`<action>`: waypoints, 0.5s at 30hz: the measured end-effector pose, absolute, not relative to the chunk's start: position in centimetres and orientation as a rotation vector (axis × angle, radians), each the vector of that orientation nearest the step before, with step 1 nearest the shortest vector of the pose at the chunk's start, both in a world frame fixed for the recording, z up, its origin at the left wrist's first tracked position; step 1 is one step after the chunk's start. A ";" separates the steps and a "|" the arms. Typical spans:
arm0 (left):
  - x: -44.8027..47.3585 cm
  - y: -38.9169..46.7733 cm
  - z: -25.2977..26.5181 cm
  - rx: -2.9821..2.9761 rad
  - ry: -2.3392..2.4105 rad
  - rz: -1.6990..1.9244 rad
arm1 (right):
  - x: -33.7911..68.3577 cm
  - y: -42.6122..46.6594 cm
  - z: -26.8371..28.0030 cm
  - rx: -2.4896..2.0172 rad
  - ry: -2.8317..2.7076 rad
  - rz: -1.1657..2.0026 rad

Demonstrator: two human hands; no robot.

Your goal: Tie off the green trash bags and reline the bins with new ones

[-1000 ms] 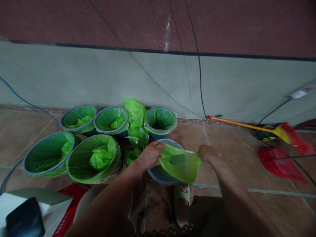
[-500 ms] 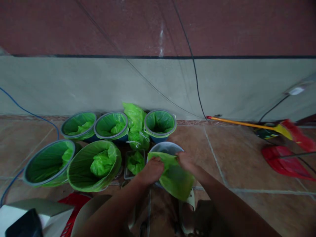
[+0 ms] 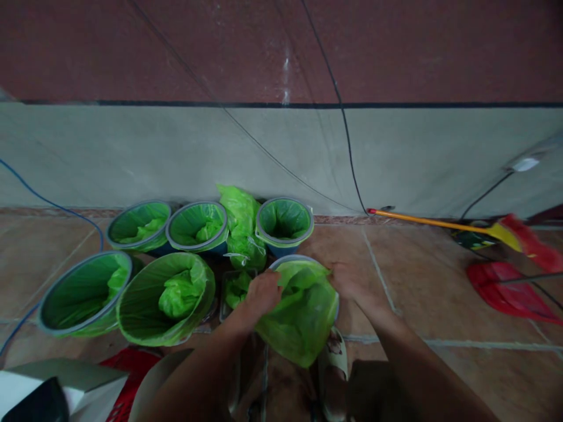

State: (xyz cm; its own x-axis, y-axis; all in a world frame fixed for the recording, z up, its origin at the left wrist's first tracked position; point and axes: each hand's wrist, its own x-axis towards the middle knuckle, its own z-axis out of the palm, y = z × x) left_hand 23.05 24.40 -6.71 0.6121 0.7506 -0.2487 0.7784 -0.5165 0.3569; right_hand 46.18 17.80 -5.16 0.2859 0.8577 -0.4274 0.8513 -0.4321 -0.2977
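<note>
A translucent green bin liner [image 3: 303,316] is spread between my two hands, above a pale grey trash bin [image 3: 338,308]. It covers most of that bin's mouth and hangs down over the near side. My left hand [image 3: 264,291] is closed on the liner's left edge. On the opposite side, my right hand [image 3: 347,281] grips the liner's edge by the bin's right rim; its fingers are slightly blurred. Just left of my left hand sits a small clear container [image 3: 225,305] with crumpled green plastic [image 3: 236,288] in it.
Several lined bins stand left, including a wide one [image 3: 127,316] and one by the wall [image 3: 285,240]. A full green bag [image 3: 241,223] leans between bins. A red dustpan [image 3: 497,287] and an orange-handled broom [image 3: 433,221] lie right. A blue cable [image 3: 57,205] runs left; a white box [image 3: 61,381] stands near.
My hands have moved apart, and the liner has gone from folded to spread wide over the bin. My left hand shifted left, my right hand slightly right.
</note>
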 end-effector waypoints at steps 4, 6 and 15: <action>24.3 25.5 -7.8 2.380 1.432 -0.080 | 46.6 17.8 -4.9 -2.279 -1.763 0.938; 24.5 25.7 -8.8 2.318 1.494 -0.127 | 46.8 17.6 -5.0 -2.193 -1.760 0.986; 25.3 26.8 -8.6 2.276 1.486 -0.096 | 47.7 17.0 -4.4 -2.507 -1.809 0.824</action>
